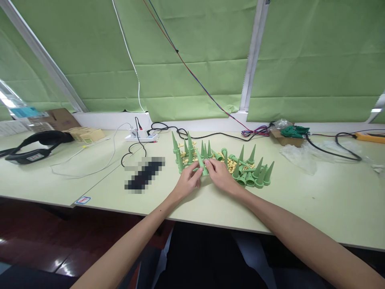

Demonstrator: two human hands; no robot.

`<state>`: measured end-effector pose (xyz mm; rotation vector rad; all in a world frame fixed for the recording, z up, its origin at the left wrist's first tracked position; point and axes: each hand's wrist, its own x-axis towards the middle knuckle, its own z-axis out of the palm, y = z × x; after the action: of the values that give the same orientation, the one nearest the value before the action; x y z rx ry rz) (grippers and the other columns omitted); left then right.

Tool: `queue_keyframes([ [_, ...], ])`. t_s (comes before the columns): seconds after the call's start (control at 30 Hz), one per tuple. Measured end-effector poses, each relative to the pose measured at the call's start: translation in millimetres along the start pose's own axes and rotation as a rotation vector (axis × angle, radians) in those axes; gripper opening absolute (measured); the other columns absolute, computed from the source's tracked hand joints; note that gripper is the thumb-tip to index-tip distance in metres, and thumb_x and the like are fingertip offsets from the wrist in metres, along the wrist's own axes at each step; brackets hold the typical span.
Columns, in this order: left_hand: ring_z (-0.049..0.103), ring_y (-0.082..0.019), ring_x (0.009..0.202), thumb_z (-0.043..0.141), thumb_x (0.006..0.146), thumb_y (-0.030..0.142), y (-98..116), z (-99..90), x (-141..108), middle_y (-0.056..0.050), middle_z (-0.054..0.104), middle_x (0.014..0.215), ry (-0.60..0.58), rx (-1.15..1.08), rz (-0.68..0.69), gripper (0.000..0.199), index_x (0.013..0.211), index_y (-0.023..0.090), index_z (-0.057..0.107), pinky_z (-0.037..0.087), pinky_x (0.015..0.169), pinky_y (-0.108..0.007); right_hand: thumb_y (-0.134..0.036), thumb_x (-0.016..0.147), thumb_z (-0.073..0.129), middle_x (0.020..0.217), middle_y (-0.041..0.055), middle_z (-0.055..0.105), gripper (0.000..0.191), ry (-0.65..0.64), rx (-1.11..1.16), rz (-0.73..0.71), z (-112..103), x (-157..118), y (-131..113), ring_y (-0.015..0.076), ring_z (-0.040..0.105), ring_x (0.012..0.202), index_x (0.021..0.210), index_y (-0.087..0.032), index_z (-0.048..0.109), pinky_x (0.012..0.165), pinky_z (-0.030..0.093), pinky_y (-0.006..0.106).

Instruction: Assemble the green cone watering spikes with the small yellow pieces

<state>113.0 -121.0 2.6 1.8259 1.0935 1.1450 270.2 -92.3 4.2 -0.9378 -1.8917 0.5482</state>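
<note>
Between my two hands a green plastic cone (200, 159) stands nearly upright, its tip leaning a little to the left. My left hand (190, 176) has its thumb and fingers closed around the cone's lower left side. From the right, my right hand (219, 172) pinches the cone near its base, its fingers partly hidden. Several like cones stand behind and to the left (179, 160). To the right is another group of green cones (260, 176), some upright and some lying with their hollow ends showing. Small yellow plastic pieces (231, 165) lie heaped among them.
A blurred dark object (144, 174) lies left of my hands. Farther back are a white power strip (141, 137) and black cables. A black headset (39, 146) and small yellow boxes (87, 135) sit at left. A cardboard box (287, 138) and clear plastic bags (300, 158) are at right.
</note>
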Motion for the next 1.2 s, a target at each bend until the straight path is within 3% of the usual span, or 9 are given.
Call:
queue_keyframes([
  [0.2, 0.05, -0.009, 0.056, 0.051, 0.092, 0.04, -2.1, 2.3, 0.7, -0.006, 0.059, 0.092, -0.003, 0.103, 0.053, 0.027, 0.102, 0.016, 0.057, 0.042, 0.049, -0.022, -0.032, 0.095, 0.037, 0.054, -0.0007, 0.046, 0.038, -0.007, -0.037, 0.042, 0.5, 1.3, 4.0, 0.0148, 0.041, 0.053, 0.057, -0.022, 0.035, 0.057, 0.028, 0.029],
  [0.33, 0.05, -0.009, 0.062, 0.051, 0.092, 0.036, -5.8, 3.5, 0.8, -0.008, 0.057, 0.104, 0.038, 0.205, 0.136, 0.023, 0.103, 0.017, 0.058, 0.043, 0.05, -0.021, -0.027, 0.092, 0.037, 0.053, 0.0014, 0.049, 0.039, -0.011, -0.015, 0.076, 2.2, 1.3, 7.4, 0.0181, 0.054, 0.06, 0.053, -0.022, 0.034, 0.059, 0.032, 0.029],
  [0.57, 0.052, -0.01, 0.063, 0.05, 0.093, 0.039, -4.4, 4.8, 2.0, -0.007, 0.058, 0.099, 0.127, 0.237, 0.143, 0.025, 0.101, 0.018, 0.059, 0.042, 0.05, -0.021, -0.035, 0.095, 0.038, 0.066, 0.0037, 0.062, 0.04, 0.054, 0.032, 0.104, 4.2, 1.1, 1.9, 0.0163, 0.053, 0.061, 0.059, -0.02, 0.046, 0.062, 0.035, 0.028],
  [0.67, 0.052, -0.01, 0.056, 0.049, 0.093, 0.044, -3.1, 4.2, 2.5, -0.003, 0.06, 0.081, 0.155, 0.183, 0.106, 0.028, 0.098, 0.018, 0.057, 0.04, 0.049, -0.022, -0.041, 0.096, 0.039, 0.058, 0.0004, 0.054, 0.044, 0.067, 0.033, 0.096, 4.6, 0.5, -0.8, 0.0139, 0.045, 0.056, 0.059, -0.02, 0.044, 0.058, 0.031, 0.026],
  [0.83, 0.049, -0.011, 0.046, 0.037, 0.097, 0.05, -6.3, 3.6, 1.9, 0.003, 0.05, 0.05, 0.174, 0.097, 0.003, 0.039, 0.083, 0.018, 0.055, 0.039, 0.049, -0.024, -0.043, 0.097, 0.04, 0.051, -0.0036, 0.042, 0.046, 0.014, -0.011, 0.022, 6.9, -2.1, 0.7, 0.0114, 0.035, 0.051, 0.058, -0.02, 0.038, 0.053, 0.025, 0.026],
  [1.03, 0.048, -0.012, 0.043, 0.036, 0.096, 0.054, -8.0, 3.9, 2.6, 0.003, 0.05, 0.047, 0.159, 0.034, -0.051, 0.045, 0.083, 0.016, 0.057, 0.036, 0.047, -0.025, -0.039, 0.098, 0.04, 0.052, -0.0036, 0.043, 0.044, -0.037, -0.078, -0.012, 7.4, -4.0, 1.2, 0.0109, 0.034, 0.051, 0.059, -0.02, 0.04, 0.055, 0.026, 0.026],
  [1.2, 0.043, -0.011, 0.043, 0.04, 0.095, 0.052, -7.7, 1.0, 5.0, 0.004, 0.045, 0.047, 0.178, 0.093, -0.012, 0.043, 0.071, 0.018, 0.051, 0.036, 0.048, -0.025, -0.037, 0.098, 0.04, 0.055, -0.0024, 0.048, 0.043, -0.046, -0.107, -0.025, 6.4, -4.1, 2.4, 0.0112, 0.037, 0.053, 0.06, -0.019, 0.044, 0.056, 0.027, 0.026],
])
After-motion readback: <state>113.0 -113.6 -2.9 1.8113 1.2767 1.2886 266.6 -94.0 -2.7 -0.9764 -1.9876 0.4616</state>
